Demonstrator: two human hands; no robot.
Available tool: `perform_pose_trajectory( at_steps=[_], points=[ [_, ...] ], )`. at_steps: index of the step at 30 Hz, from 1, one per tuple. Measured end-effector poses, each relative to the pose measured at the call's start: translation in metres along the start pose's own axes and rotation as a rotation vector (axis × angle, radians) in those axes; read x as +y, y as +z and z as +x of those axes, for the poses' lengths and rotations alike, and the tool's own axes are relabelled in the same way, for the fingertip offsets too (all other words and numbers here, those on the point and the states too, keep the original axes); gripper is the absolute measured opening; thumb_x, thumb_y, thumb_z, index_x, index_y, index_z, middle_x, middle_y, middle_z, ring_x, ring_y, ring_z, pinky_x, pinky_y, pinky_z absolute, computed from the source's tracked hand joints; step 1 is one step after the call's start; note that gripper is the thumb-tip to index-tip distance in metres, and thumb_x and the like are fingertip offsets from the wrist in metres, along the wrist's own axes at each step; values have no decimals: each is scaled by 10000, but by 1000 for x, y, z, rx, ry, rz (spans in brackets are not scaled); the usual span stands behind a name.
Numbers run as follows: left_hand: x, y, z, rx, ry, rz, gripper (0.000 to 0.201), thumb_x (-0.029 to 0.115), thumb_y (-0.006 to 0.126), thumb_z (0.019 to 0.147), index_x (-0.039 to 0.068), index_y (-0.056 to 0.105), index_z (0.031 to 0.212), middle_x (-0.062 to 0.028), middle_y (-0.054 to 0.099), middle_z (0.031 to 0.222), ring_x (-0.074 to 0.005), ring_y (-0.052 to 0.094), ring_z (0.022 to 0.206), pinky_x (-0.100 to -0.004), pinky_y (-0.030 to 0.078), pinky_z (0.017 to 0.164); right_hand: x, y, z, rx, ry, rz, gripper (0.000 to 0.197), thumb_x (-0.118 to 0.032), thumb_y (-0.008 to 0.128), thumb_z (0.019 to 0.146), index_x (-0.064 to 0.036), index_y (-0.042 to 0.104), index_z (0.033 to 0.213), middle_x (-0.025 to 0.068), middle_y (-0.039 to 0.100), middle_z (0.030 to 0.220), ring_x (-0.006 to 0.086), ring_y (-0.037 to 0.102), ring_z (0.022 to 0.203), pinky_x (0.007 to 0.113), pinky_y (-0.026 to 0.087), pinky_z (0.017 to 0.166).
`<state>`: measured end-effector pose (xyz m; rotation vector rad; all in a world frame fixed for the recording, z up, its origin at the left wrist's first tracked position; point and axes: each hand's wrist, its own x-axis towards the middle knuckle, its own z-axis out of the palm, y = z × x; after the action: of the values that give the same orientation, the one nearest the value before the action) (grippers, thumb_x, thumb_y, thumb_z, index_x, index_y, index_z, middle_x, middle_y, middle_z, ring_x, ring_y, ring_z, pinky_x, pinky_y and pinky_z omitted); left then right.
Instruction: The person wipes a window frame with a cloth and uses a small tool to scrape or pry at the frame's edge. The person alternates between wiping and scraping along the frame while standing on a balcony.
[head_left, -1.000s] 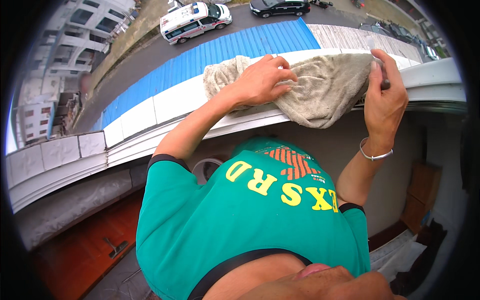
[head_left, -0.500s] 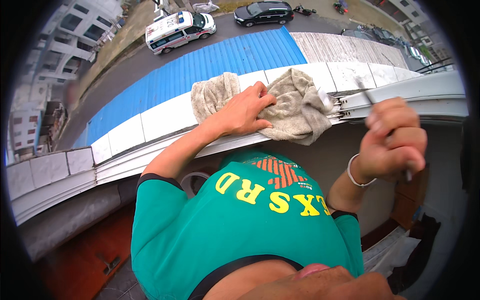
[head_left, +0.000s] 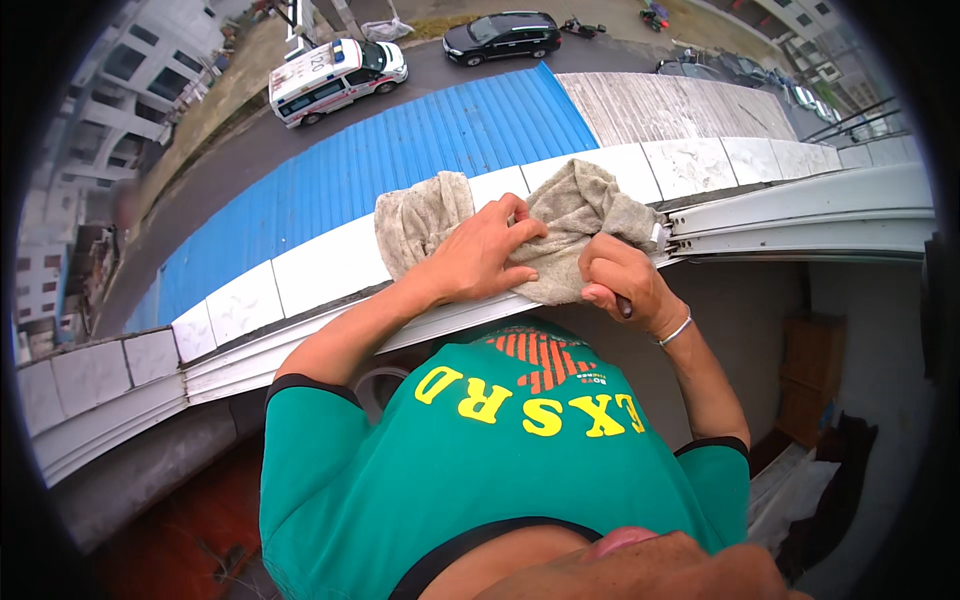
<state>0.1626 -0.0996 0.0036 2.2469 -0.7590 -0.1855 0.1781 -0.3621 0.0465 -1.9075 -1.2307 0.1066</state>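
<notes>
The cloth point(head_left: 575, 225) is positioned from 12 to 1 o'clock, bunched over the white ledge point(head_left: 330, 272) and window frame point(head_left: 810, 215). The left hand point(head_left: 480, 252), at 12 o'clock, rests on the cloth, fingers bent and thumb spread; whether it pinches the fabric cannot be told. The right hand point(head_left: 634, 280), at 3 o'clock, is closed around a tool point(head_left: 625, 307); its dark end protrudes below the fist. A blue roof point(head_left: 470, 125) lies at 12 o'clock, a white van point(head_left: 335, 82) at 11.
</notes>
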Motion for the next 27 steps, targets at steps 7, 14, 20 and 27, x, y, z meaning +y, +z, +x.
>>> perform_pose_trajectory(
  at_steps=[7,14,20,27],
  points=[
    [0,1,-1,-19,-20,10,508,254,782,813,97,591,1257,-150,484,1209,-344,542,1109,-439,489,911,-44,-45,-30,-68,576,-134,419,-254,800,836,-32,644,1155,81,548,932,238,572,829,350,481,736],
    [-5,2,2,-28,-4,-22,501,252,776,818,91,591,1255,-152,489,1218,-344,537,1131,-437,485,930,-50,-66,-42,-127,825,529,550,-157,664,933,-3,512,1439,30,580,1041,96,545,832,248,481,733],
    [-6,4,0,-15,13,-27,493,253,772,828,82,592,1253,-155,491,1219,-344,537,1137,-440,485,933,-53,-74,-31,-256,952,367,507,-56,589,926,-34,540,1429,65,638,993,137,591,762,279,518,682],
    [-5,3,0,-14,20,-38,492,258,773,832,71,591,1248,-155,494,1219,-343,533,1143,-442,480,941,-58,-75,-10,-642,698,-619,460,-32,596,906,-112,609,1359,160,618,925,341,637,785,442,497,727]
  ],
)
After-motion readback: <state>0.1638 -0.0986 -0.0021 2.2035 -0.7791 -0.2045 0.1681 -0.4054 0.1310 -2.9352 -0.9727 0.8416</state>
